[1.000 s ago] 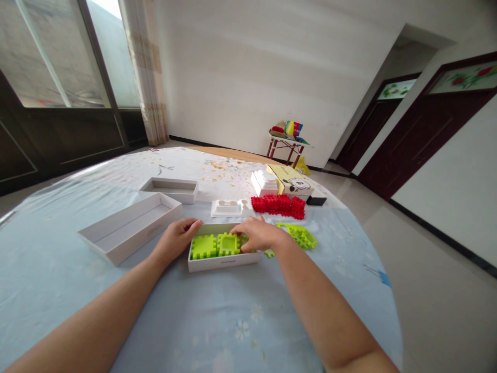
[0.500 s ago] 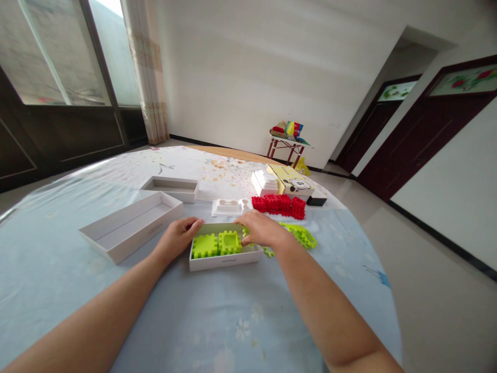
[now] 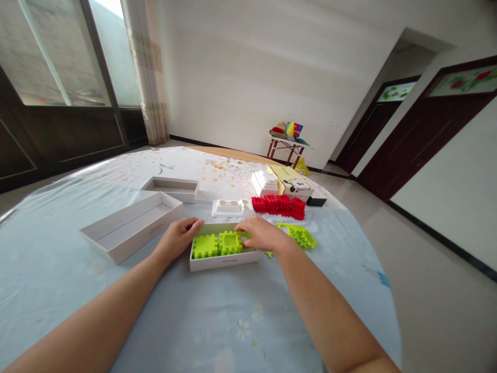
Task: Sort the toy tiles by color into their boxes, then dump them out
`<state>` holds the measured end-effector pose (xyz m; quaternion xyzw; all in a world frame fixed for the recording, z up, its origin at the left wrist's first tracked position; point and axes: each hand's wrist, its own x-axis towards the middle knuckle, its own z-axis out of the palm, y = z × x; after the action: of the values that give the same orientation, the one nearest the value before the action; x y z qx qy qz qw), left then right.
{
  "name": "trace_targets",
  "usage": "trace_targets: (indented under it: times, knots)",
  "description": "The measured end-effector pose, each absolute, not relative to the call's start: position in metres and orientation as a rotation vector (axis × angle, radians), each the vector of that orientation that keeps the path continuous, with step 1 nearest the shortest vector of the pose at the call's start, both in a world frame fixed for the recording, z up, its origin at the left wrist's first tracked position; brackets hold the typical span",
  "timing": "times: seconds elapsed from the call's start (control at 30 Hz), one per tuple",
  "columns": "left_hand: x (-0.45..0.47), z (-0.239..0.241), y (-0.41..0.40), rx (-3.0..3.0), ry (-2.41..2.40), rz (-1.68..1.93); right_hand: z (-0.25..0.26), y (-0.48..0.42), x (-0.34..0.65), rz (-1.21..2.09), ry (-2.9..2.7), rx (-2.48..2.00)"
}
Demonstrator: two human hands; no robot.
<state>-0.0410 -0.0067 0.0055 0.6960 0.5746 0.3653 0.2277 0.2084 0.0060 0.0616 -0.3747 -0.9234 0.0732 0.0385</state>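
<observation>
Two bright lime-green pieces lie side by side in a shallow white box [image 3: 224,263], filling its left and middle parts and sitting below or about level with the rim. Each has a matte, plastic look and a squarish outline edged with blocky teeth and notches; the left green piece [image 3: 205,245] has a flat, plain face, while the middle green piece [image 3: 230,242] carries a square recess inside a raised border. Their toothed edges meet or nearly meet. Toward the right end, the right hand [image 3: 262,234] reaches over the rim with thumb and fingers bent around a third green piece [image 3: 245,235], which they seem to grasp, though the hand covers most of it. The left hand [image 3: 180,235] rests at the box's left end, its fingers loosely curled by the corner; whether they pinch the wall I cannot tell. The box stands on a pale blue flowered tablecloth [image 3: 217,316]. Just beyond the right hand lie loose green pieces [image 3: 301,237], thin and frame-like in places, and behind those a row of darker-toned red toothed pieces [image 3: 277,205], next to a white moulded tray [image 3: 229,208].
</observation>
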Motion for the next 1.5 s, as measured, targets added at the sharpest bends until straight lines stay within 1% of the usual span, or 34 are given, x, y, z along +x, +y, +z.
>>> trace_targets:
  times: [0.23,0.33,0.5,0.83,1.37,1.5]
  knots:
    - [-0.04,0.006,-0.007,1.889,1.578,1.02,0.062,0.002,0.201,0.06,-2.89,-1.329]
    - [-0.041,0.005,-0.006,1.891,1.563,1.04,0.064,-0.001,0.2,0.047,-2.899,-1.37]
    - [-0.041,0.004,-0.006,1.9,1.566,1.027,0.063,-0.005,0.199,0.088,-2.89,-1.328]
    - [-0.041,0.004,-0.006,1.915,1.58,1.002,0.062,-0.002,0.193,0.039,-2.971,-1.374]
    - [-0.041,0.005,-0.007,1.903,1.594,0.989,0.061,-0.003,0.194,-0.066,-2.932,-1.346]
    - [-0.042,0.005,-0.006,1.897,1.577,0.986,0.063,-0.003,0.193,-0.043,-2.963,-1.348]
